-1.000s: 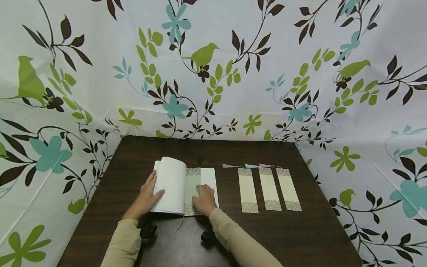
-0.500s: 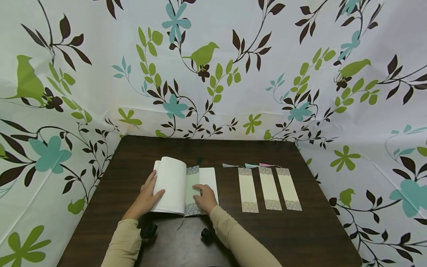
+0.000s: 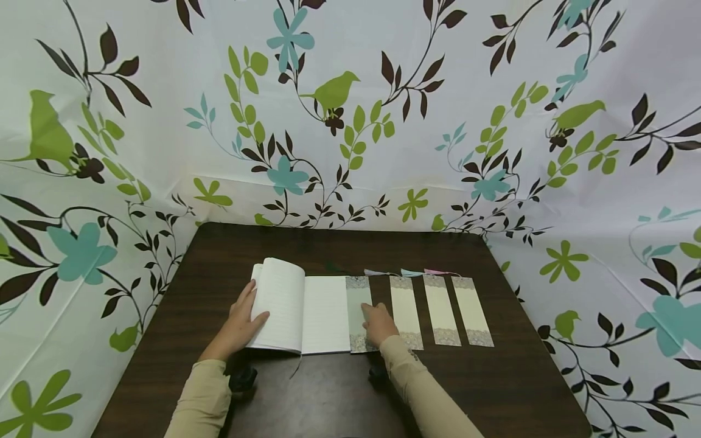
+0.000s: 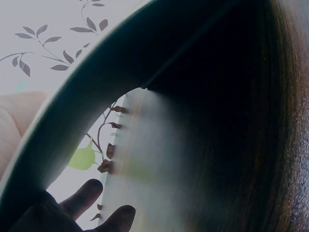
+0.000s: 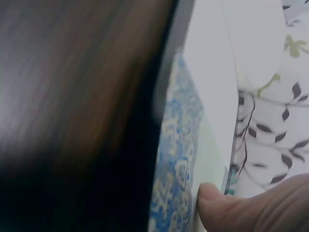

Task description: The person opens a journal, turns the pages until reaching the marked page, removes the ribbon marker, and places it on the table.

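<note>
An open notebook (image 3: 325,316) lies on the table, its left pages lifted in a curve. My left hand (image 3: 238,322) grips that side, thumb over the pages; in the left wrist view its fingers (image 4: 87,195) show below the dark cover (image 4: 96,92). A pale green bookmark (image 3: 358,298) with patterned ends is at the right page's outer edge. My right hand (image 3: 380,323) pinches it by its right side. In the right wrist view the thumb (image 5: 217,205) presses the edge of the bookmark, near its blue patterned end (image 5: 176,159). The fingers below the thumb are hidden.
Three cream bookmarks lie in a row to the right: one (image 3: 404,298) close by my right hand, then a middle one (image 3: 442,310) and a far one (image 3: 472,310). Their tassels point left. The dark table (image 3: 493,389) meets a patterned cloth (image 3: 350,146) behind.
My right hand has drawn the green bookmark to the right, from beside the notebook's fold to the right page's outer edge. My left hand stays on the left pages.
</note>
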Tool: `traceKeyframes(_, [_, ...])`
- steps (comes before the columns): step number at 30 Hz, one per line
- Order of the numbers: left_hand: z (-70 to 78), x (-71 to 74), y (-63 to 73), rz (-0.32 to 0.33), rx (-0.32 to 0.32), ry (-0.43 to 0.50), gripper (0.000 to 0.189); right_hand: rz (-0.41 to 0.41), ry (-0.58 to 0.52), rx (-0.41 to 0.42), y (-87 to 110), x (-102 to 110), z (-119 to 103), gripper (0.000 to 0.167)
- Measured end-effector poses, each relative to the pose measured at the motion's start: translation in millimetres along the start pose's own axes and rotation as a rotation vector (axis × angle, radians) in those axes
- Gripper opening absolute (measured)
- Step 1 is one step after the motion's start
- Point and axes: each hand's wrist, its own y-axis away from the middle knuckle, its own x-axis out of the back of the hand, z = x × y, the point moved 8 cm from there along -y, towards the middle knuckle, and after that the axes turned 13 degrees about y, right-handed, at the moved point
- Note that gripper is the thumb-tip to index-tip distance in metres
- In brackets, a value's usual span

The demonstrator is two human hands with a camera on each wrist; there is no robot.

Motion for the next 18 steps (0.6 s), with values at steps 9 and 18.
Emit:
traceKeyframes(9, [1.9,0.3,2.6,-0.008,0.011,-0.006,0.068,0.132,0.094,-0.065,0.2,6,28,0.044])
traceKeyframes(18, [4.8,-0.1,2.7,-0.019,0.039,-0.021,0.07,0.155,0.145,-0.069,2.1,4,28,0.039])
